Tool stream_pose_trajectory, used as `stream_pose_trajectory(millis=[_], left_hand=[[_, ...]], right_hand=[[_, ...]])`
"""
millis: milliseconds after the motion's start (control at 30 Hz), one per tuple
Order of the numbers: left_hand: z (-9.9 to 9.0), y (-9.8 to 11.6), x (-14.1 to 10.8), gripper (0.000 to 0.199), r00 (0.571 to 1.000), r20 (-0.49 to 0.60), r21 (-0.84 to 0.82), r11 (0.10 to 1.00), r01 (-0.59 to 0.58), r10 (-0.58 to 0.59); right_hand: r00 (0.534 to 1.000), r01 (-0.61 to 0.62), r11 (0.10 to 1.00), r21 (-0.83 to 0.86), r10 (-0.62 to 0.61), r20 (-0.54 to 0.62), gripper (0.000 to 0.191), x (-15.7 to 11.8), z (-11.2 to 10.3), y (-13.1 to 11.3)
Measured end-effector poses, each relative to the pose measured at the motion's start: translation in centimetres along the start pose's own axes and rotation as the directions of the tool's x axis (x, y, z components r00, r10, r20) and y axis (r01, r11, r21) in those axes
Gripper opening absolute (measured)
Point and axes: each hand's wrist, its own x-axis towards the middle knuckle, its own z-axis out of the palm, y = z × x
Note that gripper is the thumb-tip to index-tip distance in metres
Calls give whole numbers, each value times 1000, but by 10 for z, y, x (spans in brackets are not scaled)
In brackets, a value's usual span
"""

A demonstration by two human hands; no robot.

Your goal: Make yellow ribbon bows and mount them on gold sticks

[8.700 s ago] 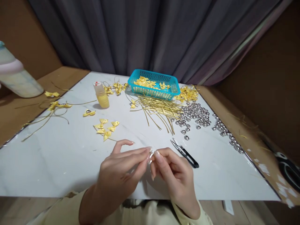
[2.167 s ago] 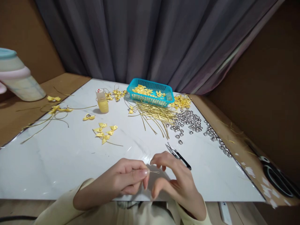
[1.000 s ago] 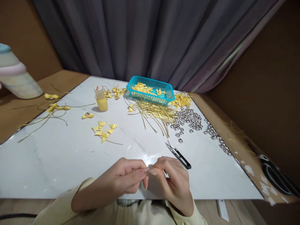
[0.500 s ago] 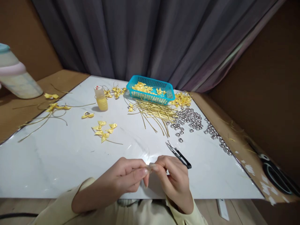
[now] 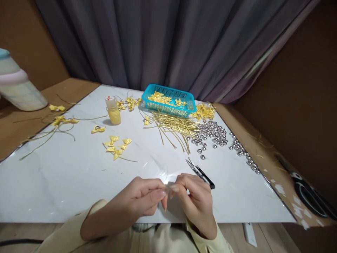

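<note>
My left hand (image 5: 144, 196) and my right hand (image 5: 196, 198) meet over the near part of the white table (image 5: 79, 189), fingertips close together. Both are closed in a pinch. Whatever lies between the fingertips is too small and blurred to name. Just beyond my right hand lies a pair of black thread snips (image 5: 201, 174), blades pointing away. Several yellow ribbon bows (image 5: 115, 147) are grouped ahead of my left hand, and a single bow with a silvery piece (image 5: 98, 129) lies farther left.
A blue basket (image 5: 168, 100) of yellow bows stands at the back, gold cords (image 5: 176, 124) before it. Silvery beads (image 5: 212, 133) spread to the right. A glue bottle (image 5: 113, 110) stands at left. Scissors (image 5: 308, 191) lie at the right edge, a large bottle (image 5: 21, 86) far left.
My right hand's fingertips have shifted very slightly, with a little more space between the two hands' tips. Everything on the table stays where it was.
</note>
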Motion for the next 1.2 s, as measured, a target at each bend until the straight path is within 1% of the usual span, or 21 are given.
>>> stream_pose_trajectory(millis=[233,367,533,733,900,1000,1100,1200], left_hand=[[1,5,-1,36,998,-11,57,996,70,-69],[2,6,-1,34,997,-19,75,995,72,-71],[2,5,-1,34,997,-27,121,990,77,-75],[3,4,-2,31,996,-23,208,974,86,-83],[5,6,0,28,997,-47,267,961,74,-64],[6,9,1,28,997,-50,318,946,71,-58],[7,12,2,25,994,-68,398,912,101,-80],[7,11,3,21,995,-63,480,871,103,-83]], right_hand=[[999,-8,1000,25,9,-37,38,1,1,-1],[999,0,997,80,2,-34,41,0,3,1],[1000,-7,997,81,9,-22,41,0,4,2],[991,-130,978,162,134,-18,46,-1,5,-1],[971,-240,935,260,232,61,51,-2,5,-1],[955,-295,917,268,282,88,53,-2,4,-1],[948,-319,913,256,305,92,54,-1,4,-2],[941,-338,904,261,316,125,57,0,4,-2]])
